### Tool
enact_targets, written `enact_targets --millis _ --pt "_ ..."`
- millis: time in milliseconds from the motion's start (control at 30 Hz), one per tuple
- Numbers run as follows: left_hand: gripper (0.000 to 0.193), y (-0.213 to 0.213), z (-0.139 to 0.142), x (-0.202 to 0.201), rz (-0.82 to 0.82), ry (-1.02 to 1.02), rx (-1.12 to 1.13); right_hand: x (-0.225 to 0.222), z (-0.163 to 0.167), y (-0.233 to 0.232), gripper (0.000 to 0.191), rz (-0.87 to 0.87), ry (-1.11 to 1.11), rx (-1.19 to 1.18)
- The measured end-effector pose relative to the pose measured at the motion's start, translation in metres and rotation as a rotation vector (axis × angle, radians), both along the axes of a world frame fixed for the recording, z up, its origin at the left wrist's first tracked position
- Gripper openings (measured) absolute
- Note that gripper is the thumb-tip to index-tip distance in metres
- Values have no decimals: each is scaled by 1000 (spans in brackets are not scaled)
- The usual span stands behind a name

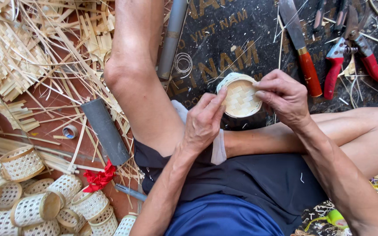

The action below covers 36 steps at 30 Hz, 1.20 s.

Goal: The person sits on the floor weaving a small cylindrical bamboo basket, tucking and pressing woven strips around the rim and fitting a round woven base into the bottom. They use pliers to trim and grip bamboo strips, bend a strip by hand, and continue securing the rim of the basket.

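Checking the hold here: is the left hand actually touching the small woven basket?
Touching. The head view shows the left hand with its fingertips pressed on the rim of the small woven basket.

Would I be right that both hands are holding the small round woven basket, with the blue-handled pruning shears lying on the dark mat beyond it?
Not quite: in the head view the pruning shears have red handles, not blue. Both the left hand and right hand do hold the small woven basket.

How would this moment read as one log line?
left hand: holds small woven basket | right hand: pinches its rim | pruning shears: idle on mat
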<state>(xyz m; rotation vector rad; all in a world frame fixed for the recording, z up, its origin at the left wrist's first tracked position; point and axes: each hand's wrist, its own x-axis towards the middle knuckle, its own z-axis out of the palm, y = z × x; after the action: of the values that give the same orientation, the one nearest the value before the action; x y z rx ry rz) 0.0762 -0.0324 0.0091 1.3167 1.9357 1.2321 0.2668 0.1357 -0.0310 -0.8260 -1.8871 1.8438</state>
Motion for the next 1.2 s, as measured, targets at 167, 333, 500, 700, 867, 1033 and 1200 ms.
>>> enact_targets --millis 167,333,500,700,867,1033,1200 --pt "39 2 -1 -23 -108 -32 -19 -2 27 12 42 297 5 581" --pt "40 8 -4 -31 -174 -34 -20 -11 44 18 48 410 -86 882" --pt "41 7 -5 -34 -185 -25 -67 -21 49 15 24 521 -55 908" --pt "44 7 -9 -38 -210 -50 -67 -28 54 17 18 626 -68 914" --pt "46 9 -13 -40 -212 -104 -58 -32 56 16 21 647 -60 904" --pt "45 9 -16 -40 -199 -134 -94 -38 54 18 17 643 -78 806" --pt "45 9 -18 -40 -205 -181 -96 -41 58 18 15 646 -205 746"
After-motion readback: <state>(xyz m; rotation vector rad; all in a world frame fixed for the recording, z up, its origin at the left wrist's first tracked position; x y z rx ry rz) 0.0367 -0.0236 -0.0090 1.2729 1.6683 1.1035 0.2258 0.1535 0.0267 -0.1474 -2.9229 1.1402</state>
